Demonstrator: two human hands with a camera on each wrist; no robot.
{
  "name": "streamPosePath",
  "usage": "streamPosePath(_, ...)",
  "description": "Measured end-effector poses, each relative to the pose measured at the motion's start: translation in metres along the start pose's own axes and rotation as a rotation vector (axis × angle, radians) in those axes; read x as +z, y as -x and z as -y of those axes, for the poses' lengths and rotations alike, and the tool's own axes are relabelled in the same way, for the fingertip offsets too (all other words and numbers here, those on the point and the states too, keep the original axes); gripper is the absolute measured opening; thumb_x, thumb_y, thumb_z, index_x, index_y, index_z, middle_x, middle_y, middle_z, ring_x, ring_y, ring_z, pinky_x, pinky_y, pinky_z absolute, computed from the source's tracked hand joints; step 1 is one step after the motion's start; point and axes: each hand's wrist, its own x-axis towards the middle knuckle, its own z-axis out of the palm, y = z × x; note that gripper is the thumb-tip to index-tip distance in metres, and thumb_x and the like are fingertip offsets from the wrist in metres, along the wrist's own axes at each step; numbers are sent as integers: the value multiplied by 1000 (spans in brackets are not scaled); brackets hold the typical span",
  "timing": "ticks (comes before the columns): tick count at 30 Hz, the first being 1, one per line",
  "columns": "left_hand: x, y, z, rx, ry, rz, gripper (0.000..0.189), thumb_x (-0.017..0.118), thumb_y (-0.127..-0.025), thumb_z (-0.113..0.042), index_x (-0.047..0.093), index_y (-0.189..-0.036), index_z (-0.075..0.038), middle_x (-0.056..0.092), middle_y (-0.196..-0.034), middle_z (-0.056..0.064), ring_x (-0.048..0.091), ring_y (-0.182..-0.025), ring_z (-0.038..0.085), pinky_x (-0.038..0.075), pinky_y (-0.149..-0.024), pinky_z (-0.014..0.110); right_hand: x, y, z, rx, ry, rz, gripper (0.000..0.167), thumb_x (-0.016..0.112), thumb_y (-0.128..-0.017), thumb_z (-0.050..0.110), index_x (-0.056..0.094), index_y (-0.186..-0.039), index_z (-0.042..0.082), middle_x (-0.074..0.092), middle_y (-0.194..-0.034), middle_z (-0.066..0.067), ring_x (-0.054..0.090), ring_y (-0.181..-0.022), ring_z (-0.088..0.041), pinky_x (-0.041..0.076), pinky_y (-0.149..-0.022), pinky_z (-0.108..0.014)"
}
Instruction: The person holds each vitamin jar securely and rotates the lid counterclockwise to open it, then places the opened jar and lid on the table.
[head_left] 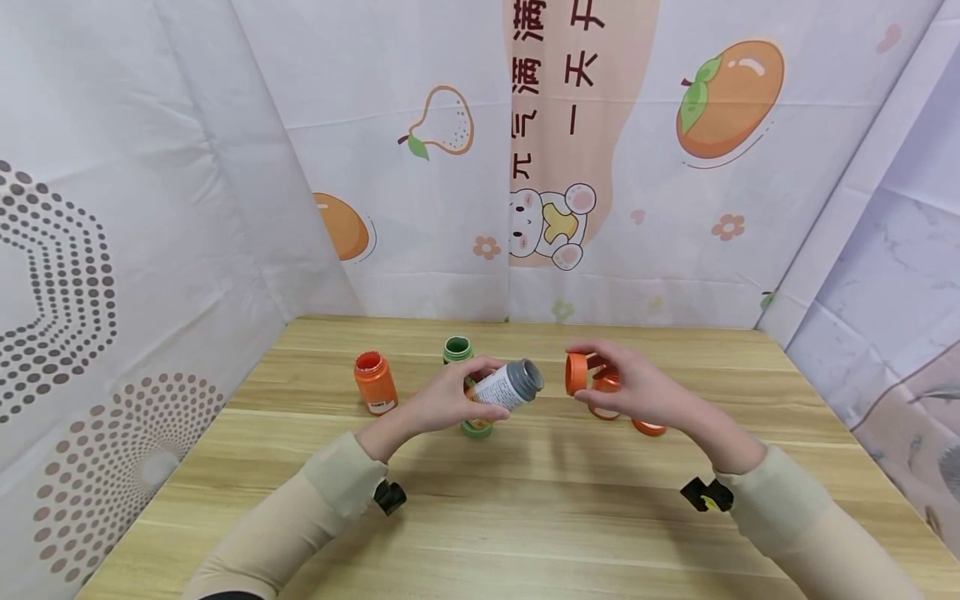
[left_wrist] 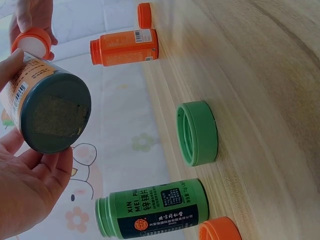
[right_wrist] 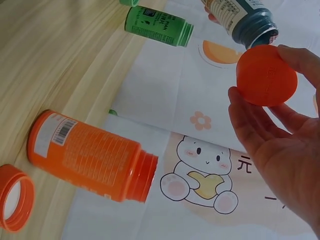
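My left hand [head_left: 450,396] grips a dark grey-blue bottle [head_left: 522,381] with a white and orange label. The bottle is tilted above the table, its uncovered mouth facing right. Across from that mouth, my right hand [head_left: 637,387] pinches an orange cap [head_left: 576,373] between thumb and fingers. The cap's hollow side faces the bottle, and a gap lies between them. In the left wrist view the bottle's dark base [left_wrist: 56,112] shows. The right wrist view shows the cap's flat orange top [right_wrist: 266,76].
An uncapped orange bottle [head_left: 377,385] stands at left, an uncapped green bottle [head_left: 457,348] behind my left hand. Below that hand lies a green cap [head_left: 477,430]. Near my right hand are another uncapped orange bottle [right_wrist: 90,156] and an orange cap [head_left: 649,428]. A printed curtain [head_left: 420,208] hangs behind.
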Motion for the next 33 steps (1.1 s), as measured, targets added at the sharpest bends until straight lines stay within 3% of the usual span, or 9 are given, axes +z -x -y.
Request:
streamPosePath(7,3,-4,0,-9,-12,-18,60,83,-78,-33,58,-130,-17,60,-106,-4,57,-92,18,51,-76,35,0,2,-7,-5,-11,-2,56,78,-82,8,51,-131,4,61,-113,-8,61,-105,-26,49,-89,-49)
streamPosePath(16,10,-13,-2,30,1,-54,60,83,-78,-31,58,-130,-14,61,-107,-3,57,-94,20,51,-72,34,5,6,-16,-2,6,-47,56,80,-81,8,52,-129,5,60,-116,-8,60,-103,-24,49,-90,-48)
streamPosePath(24,17,-19,-2,20,0,-86,60,83,-78,-32,57,-130,-16,61,-109,-5,56,-96,18,50,-74,34,8,13,-21,33,-3,-77,57,81,-79,6,52,-128,3,60,-117,-8,62,-104,-25,49,-91,-43)
streamPosePath(33,23,-26,1,36,-1,-76,60,82,-80,-32,55,-131,-14,61,-111,-3,56,-99,17,49,-78,34,15,22,-30,53,-55,-120,55,80,-79,5,51,-126,1,61,-113,-10,63,-100,-25,50,-88,-42)
